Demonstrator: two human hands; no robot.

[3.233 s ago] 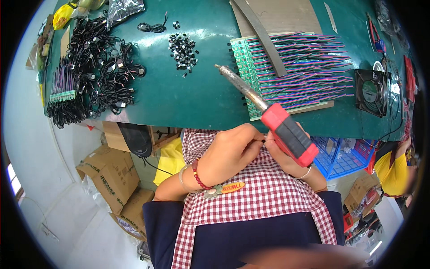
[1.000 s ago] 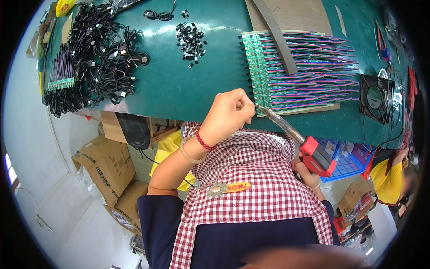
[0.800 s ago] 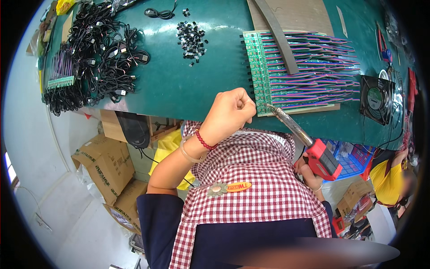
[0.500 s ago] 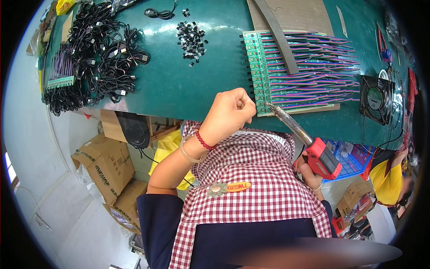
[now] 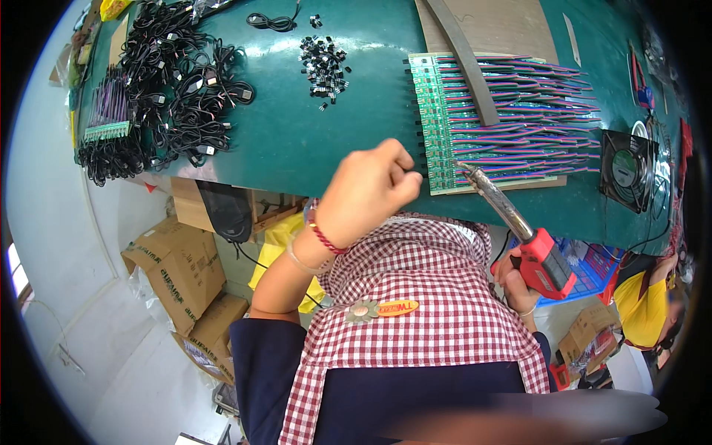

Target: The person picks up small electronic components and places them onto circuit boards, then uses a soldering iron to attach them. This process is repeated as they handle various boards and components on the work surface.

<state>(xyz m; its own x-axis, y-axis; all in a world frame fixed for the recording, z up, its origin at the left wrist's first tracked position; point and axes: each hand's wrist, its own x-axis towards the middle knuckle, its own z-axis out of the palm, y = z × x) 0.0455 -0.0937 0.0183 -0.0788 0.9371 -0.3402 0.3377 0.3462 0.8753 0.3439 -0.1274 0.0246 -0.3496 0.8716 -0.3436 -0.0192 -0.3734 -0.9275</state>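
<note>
My left hand hovers beside the left edge of a panel of green circuit boards, its fingers curled and thumb and forefinger close together. Whatever may be inside that curl is hidden or too small to make out. Wrapped round the red grip of a gun-shaped soldering iron is my right hand, partly behind the handle. The iron's tip points up and left, over or against the lower rows of boards; contact cannot be told. Small black connectors line the panel's left edge. Striped wires run rightward from it.
A dark flat bar lies across the wires. Loose black connectors form a pile on the green table. Bundled black cables cover the left side. A fan stands at right; a blue basket sits below the edge.
My left hand has drawn slightly back from the panel's edge, and its thumb and forefinger have loosened a little. The whole view has shifted slightly; the soldering iron stays near the same boards.
</note>
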